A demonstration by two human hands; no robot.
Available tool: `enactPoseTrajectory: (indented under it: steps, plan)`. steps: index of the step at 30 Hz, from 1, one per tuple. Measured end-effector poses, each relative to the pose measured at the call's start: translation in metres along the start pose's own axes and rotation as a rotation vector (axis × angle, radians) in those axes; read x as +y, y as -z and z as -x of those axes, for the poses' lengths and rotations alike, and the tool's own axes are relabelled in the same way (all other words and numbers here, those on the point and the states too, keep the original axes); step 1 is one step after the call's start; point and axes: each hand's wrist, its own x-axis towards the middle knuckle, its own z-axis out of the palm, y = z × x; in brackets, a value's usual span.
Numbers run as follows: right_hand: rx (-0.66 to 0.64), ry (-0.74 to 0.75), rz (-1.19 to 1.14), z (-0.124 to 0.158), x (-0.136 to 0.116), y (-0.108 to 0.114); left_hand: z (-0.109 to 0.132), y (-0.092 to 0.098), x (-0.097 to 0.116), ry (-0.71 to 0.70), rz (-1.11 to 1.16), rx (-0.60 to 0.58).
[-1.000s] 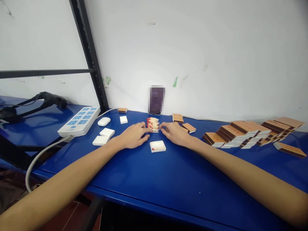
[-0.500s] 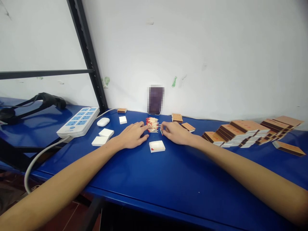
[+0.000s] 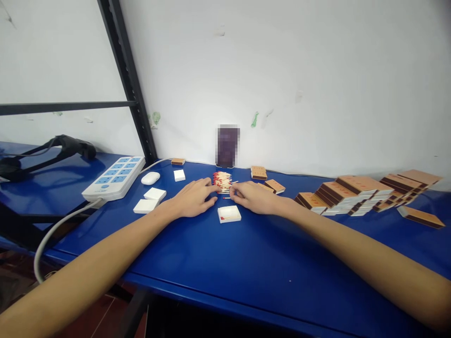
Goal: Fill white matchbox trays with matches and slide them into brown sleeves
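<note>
A pile of red-headed matches (image 3: 221, 181) lies on the blue table in front of me. My left hand (image 3: 196, 197) rests at the pile's left side, fingers stretched out and fingertips against the matches. On the other side, my right hand (image 3: 249, 196) has its fingers pinched together around the end of a single match (image 3: 226, 198), whose red head points left. Just nearer to me than the pile sits an open white matchbox tray (image 3: 229, 214) with a few matches along its near side.
Stacked matchboxes (image 3: 347, 192) fill the right side, with a few more matchboxes (image 3: 259, 172) behind my right hand. On the left are white trays (image 3: 146, 205), a white earphone case (image 3: 150, 178) and a power strip (image 3: 114, 177). A blurred dark phone-like object (image 3: 227, 146) leans on the wall.
My right hand has moved left, closer to the pile's near edge. The match at its fingertips has turned from near upright to lying sideways. My left hand stays in place.
</note>
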Motion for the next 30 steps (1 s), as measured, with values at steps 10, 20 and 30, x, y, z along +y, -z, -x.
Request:
enactPoseTrajectory:
  steps: [10,20,30]
  plan:
    - [0.226,-0.069,-0.062,-0.011,-0.006,-0.025,0.0,0.0,0.0,-0.02,0.027,0.0]
    - [0.239,-0.082,-0.073,-0.009,-0.006,-0.025,0.0,0.002,0.0,-0.036,0.064,-0.012]
    - [0.318,-0.106,-0.17,-0.01,-0.001,-0.025,0.0,0.002,0.0,-0.061,0.118,0.007]
